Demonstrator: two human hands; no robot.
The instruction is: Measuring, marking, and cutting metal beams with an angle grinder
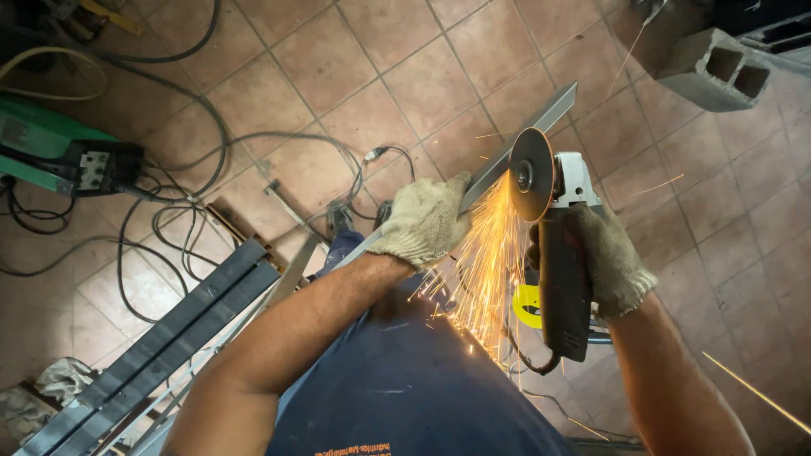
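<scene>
Left hand (pixel 425 221), gloved, clamped around steel bar (pixel 541 118) held above tiled floor (pixel 405 84). Right hand (pixel 610 257) closed on angle grinder (pixel 559 253); disc against bar, sparks (pixel 481 270) falling.

Right of the angle grinder (pixel 553 245) the tiled floor (pixel 726 211) lies open up to the concrete block (pixel 710 67). On the left, tangled black cables (pixel 169 211), a green machine (pixel 51 148) and stacked steel tubes (pixel 160 346) block the way. Sparks (pixel 481 270) fill the gap between both gloved hands.

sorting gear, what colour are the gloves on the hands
Beige knit gloves, seen in the head view, on both hands.
</scene>
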